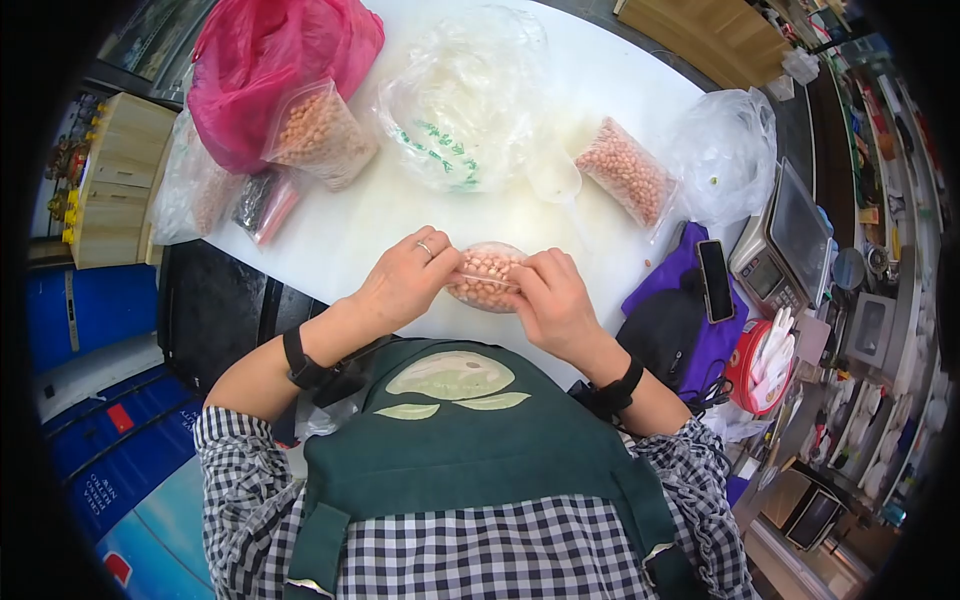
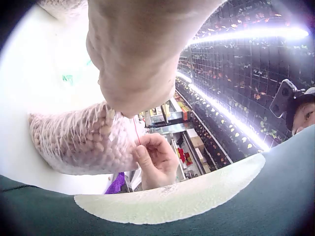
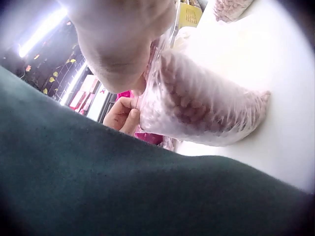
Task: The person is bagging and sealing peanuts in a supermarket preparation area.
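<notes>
Dark green apron over a checked shirt

The shirt is black and white, with loose, gathered sleeves. The apron carries a large, rounded, pale-green print, with two slim, pale leaves on its near side, also printed. Wide green straps at left and right end in small shiny pieces. Black bands circle both wrists. The left hand wears a silvery ring. In the left wrist view, a dark, flat device with round lenses sits at the person's head
</notes>
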A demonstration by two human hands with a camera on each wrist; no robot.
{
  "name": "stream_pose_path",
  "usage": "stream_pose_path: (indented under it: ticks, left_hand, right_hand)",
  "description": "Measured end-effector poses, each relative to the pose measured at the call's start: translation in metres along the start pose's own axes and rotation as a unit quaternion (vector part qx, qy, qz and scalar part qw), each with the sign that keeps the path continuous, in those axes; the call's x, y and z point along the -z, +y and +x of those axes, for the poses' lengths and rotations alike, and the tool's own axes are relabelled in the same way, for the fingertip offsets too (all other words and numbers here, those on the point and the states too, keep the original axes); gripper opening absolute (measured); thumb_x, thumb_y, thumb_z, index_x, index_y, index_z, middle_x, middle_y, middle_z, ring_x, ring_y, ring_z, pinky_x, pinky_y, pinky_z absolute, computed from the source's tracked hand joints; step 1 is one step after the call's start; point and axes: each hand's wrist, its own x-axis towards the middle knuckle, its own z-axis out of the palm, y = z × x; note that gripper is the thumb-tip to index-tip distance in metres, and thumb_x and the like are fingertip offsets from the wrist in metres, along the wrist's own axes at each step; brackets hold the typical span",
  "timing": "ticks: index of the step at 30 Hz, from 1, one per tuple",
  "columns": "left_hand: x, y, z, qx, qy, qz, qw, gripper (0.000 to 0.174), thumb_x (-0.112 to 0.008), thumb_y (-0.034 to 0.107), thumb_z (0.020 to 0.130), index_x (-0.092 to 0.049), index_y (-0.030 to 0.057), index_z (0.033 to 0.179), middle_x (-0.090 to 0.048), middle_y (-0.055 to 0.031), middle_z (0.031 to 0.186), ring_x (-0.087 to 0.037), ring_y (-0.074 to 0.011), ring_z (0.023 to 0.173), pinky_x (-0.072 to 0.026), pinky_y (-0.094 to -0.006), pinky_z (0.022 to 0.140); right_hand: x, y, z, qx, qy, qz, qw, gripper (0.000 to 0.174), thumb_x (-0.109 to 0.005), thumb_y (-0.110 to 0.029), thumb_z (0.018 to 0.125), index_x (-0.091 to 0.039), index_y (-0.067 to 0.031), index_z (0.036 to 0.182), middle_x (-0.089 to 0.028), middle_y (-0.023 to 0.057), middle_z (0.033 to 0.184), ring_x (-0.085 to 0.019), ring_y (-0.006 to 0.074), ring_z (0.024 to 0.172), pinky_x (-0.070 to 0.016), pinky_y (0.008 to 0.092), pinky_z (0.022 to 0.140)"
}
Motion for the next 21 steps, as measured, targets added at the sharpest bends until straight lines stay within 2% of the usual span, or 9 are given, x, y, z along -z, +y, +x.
stream_pose_path:
  ticks: [4, 6, 10, 13, 15, 21]
  left_hand:
    - [-0.004, -0.001, -0.002, -0.008, -0.005, 0.028, 1.000, 0.019, -0.073, 0.008, 0.081, -0.058, 0.0037, 0.090, -0.056, -0.0112, 0.085, -0.058, -0.0305, 0.082, -0.0500, -0.0393, 0.069]
    - [-0.004, -0.003, -0.003, -0.017, -0.022, 0.053, 0.998, 0.020, -0.068, 0.006, 0.076, -0.056, 0.0030, 0.091, -0.054, -0.0117, 0.087, -0.058, -0.0301, 0.083, -0.0519, -0.0402, 0.074]
    - [-0.005, -0.007, -0.004, -0.038, -0.017, 0.055, 0.998, 0.019, -0.070, 0.006, 0.078, -0.055, 0.0024, 0.090, -0.054, -0.0122, 0.086, -0.057, -0.0304, 0.083, -0.0515, -0.0398, 0.073]
    - [-0.002, -0.007, -0.004, -0.034, -0.016, 0.025, 0.999, 0.018, -0.070, 0.006, 0.082, -0.055, 0.0022, 0.091, -0.054, -0.0125, 0.086, -0.057, -0.0309, 0.083, -0.0514, -0.0402, 0.074]
    - [0.003, -0.006, -0.003, -0.026, -0.001, -0.038, 0.999, 0.016, -0.071, 0.003, 0.082, -0.056, 0.0018, 0.089, -0.055, -0.0129, 0.084, -0.056, -0.0325, 0.079, -0.0488, -0.0423, 0.069]
    - [0.005, -0.012, -0.011, -0.007, -0.039, -0.007, 0.999, 0.019, -0.072, 0.001, 0.081, -0.057, 0.0010, 0.092, -0.056, -0.0143, 0.087, -0.057, -0.0326, 0.084, -0.0493, -0.0420, 0.071]
  right_hand:
    - [-0.010, -0.016, 0.013, 0.013, -0.001, -0.011, 1.000, 0.016, -0.068, -0.002, 0.077, -0.054, -0.0014, 0.086, -0.052, 0.0136, 0.085, -0.052, 0.0303, 0.078, -0.0438, 0.0395, 0.072]
    - [-0.021, -0.009, 0.010, 0.025, -0.025, -0.071, 0.997, 0.015, -0.065, -0.004, 0.075, -0.053, -0.0017, 0.085, -0.051, 0.0136, 0.083, -0.052, 0.0308, 0.077, -0.0444, 0.0397, 0.072]
    - [-0.029, -0.002, 0.006, 0.020, -0.015, -0.059, 0.998, 0.014, -0.062, -0.006, 0.074, -0.052, -0.0020, 0.083, -0.051, 0.0136, 0.083, -0.052, 0.0310, 0.077, -0.0450, 0.0405, 0.071]
    - [-0.026, -0.001, 0.005, 0.019, -0.028, -0.052, 0.998, 0.015, -0.065, -0.006, 0.076, -0.052, -0.0014, 0.084, -0.051, 0.0138, 0.083, -0.052, 0.0313, 0.077, -0.0455, 0.0415, 0.071]
    - [-0.020, -0.002, 0.009, 0.013, 0.004, -0.004, 1.000, 0.021, -0.074, -0.003, 0.077, -0.054, -0.0017, 0.084, -0.051, 0.0133, 0.082, -0.052, 0.0316, 0.076, -0.0450, 0.0419, 0.070]
    - [-0.004, 0.003, -0.008, -0.018, -0.043, -0.023, 0.999, 0.020, -0.073, -0.006, 0.082, -0.054, -0.0013, 0.086, -0.051, 0.0131, 0.084, -0.052, 0.0311, 0.078, -0.0440, 0.0409, 0.072]
